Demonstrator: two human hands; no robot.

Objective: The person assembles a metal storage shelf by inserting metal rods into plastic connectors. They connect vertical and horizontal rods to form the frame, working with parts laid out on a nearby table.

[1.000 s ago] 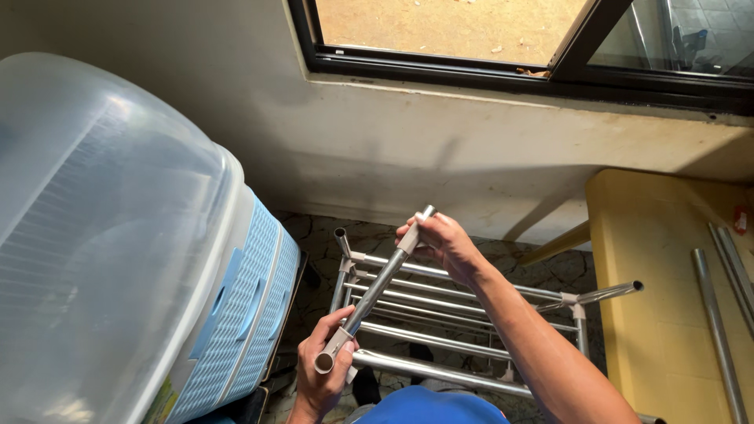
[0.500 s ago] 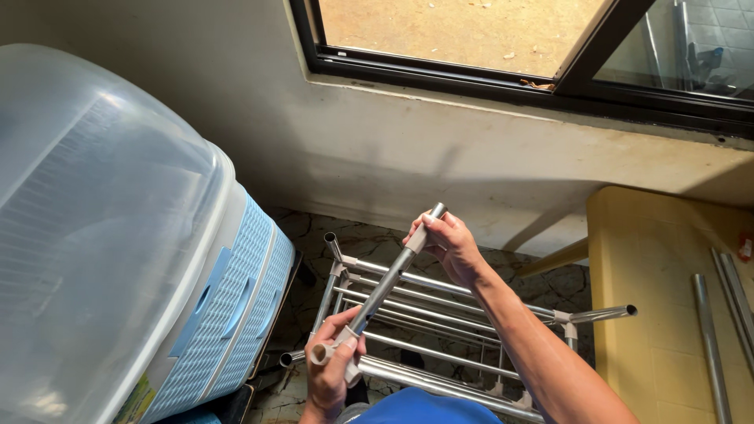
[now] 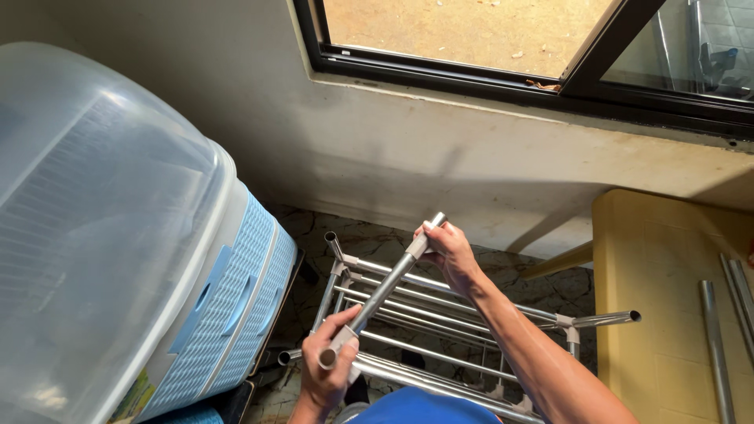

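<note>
Metal tube (image 3: 382, 290): straight, round, hollow, dull silver finish, with a grey plastic sleeve fitting near each end. Held in the air on a diagonal, lower open end toward the camera, upper end toward the wall, above the rack frame (image 3: 440, 330).

Left hand (image 3: 330, 369) is wrapped around the lower end, fingers closed on the tube and its plastic fitting, thumb on top. Right hand (image 3: 449, 250) grips the upper end, fingers curled around the fitting just below the open tip.

Rack frame: several parallel silver metal tubes joined by grey plastic corner connectors, open stubs sticking out at the corners, standing on a mottled stone floor (image 3: 369, 235).

On the left, a big plastic storage bin (image 3: 118, 235), translucent domed lid, light blue woven-pattern sides. On the right, a yellow counter (image 3: 652, 298) with loose metal rods (image 3: 719, 345) lying on it. Stained pale wall (image 3: 440, 149) behind, dark-framed window (image 3: 503, 63) at the top.
</note>
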